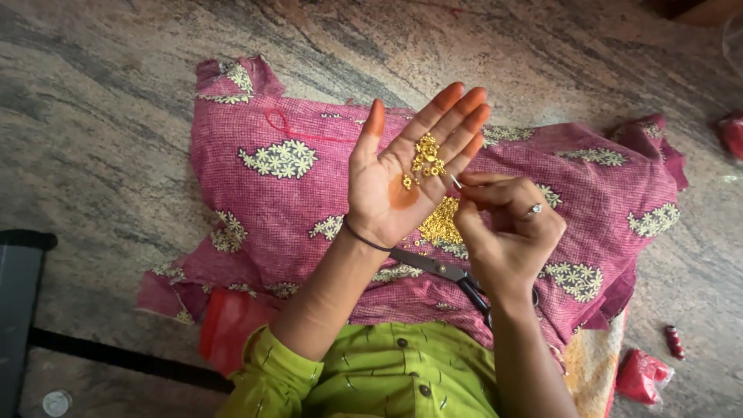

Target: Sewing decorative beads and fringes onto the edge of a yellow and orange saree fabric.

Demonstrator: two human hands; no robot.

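My left hand (pixel 402 166) is held up flat, palm toward me, fingers apart, with a small cluster of gold beads (pixel 424 159) resting on the palm and fingers. My right hand (pixel 507 228), wearing a ring, pinches a thin needle (pixel 456 182) whose tip points at the beads on the left palm. Below both hands a pile of gold beads (pixel 441 223) lies on a pink cloth (pixel 279 201) with pale flower prints. A red thread (pixel 298 131) curls on the cloth at the upper left.
Scissors (pixel 441 271) lie on the cloth under my right wrist. The cloth rests on a mottled stone floor (pixel 93 116). Red packets (pixel 642 375) lie at the lower right, another red item (pixel 731 135) at the right edge. A dark bar (pixel 19 310) stands at left.
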